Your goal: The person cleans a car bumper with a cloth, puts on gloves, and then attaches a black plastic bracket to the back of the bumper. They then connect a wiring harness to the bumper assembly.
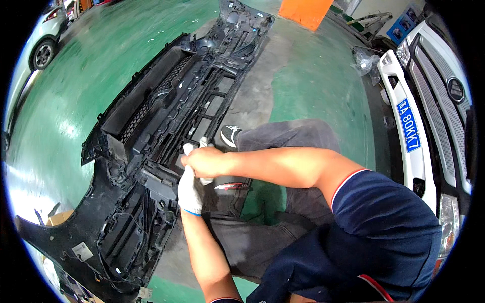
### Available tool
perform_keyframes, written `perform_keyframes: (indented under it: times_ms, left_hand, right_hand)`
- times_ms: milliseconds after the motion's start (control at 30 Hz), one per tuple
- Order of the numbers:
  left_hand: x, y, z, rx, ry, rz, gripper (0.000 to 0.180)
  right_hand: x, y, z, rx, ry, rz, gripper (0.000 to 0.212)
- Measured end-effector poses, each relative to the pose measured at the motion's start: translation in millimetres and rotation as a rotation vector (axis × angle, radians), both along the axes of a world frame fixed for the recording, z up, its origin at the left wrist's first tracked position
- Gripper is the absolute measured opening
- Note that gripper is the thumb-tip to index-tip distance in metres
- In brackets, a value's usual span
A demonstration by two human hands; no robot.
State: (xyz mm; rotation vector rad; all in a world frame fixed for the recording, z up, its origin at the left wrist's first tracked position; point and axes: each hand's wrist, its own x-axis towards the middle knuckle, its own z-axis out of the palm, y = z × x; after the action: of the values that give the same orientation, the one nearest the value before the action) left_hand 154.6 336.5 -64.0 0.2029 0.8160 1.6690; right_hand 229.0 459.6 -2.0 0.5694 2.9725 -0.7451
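My left hand (189, 191) wears a white knit work glove with a blue cuff edge. Its gloved fingertips point forward and show past my other hand, apart from one another. Bare and crossing over from the right, my right hand (206, 161) is closed on the glove around the left fingers; exactly where it pinches is hidden. Both hands are above the near edge of a large black car bumper (81, 222), lying with its inner side up. Close by on the right lies a slim red tool (233, 186) with a pale pointed end.
The bumper stretches from lower left to top middle, with a mesh grille (146, 108) and wiring along it. My bent legs (283, 134) and shoe (230, 135) are beside it. White vehicles stand at left and right; an orange panel (305, 12) stands ahead on the green floor (323, 81).
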Motion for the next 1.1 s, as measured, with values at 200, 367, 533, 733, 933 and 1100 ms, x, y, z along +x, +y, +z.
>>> perform_keyframes:
  times_ms: [200, 367, 533, 733, 933, 1100]
  left_hand:
    - [-24, -18, -15, -0.015, 0.193, 0.076, 0.029]
    - [-11, -19, 9, 0.007, 0.289, 0.000, 0.027]
    - [-9, -3, -27, -0.049, 0.580, 0.028, 0.020]
    - [-10, -7, -26, -0.130, -0.050, 0.135, 0.026]
    - [-28, -16, -16, -0.389, 1.494, 0.077, 0.032]
    - [-3, -2, -18, -0.132, 1.566, 0.244, 0.021]
  right_hand:
    - [-15, 6, 14, -0.232, 0.014, 0.146, 0.045]
    - [-9, 41, 39, -0.278, -0.118, 0.017, 0.055]
    - [-2, 9, 38, -0.193, 0.246, 0.241, 0.031]
    - [15, -27, 4, -0.034, 0.094, 0.023, 0.035]
    - [13, -18, -28, 0.195, -0.326, 0.126, 0.041]
    - [-20, 23, -9, -0.916, -0.012, -0.038, 0.035]
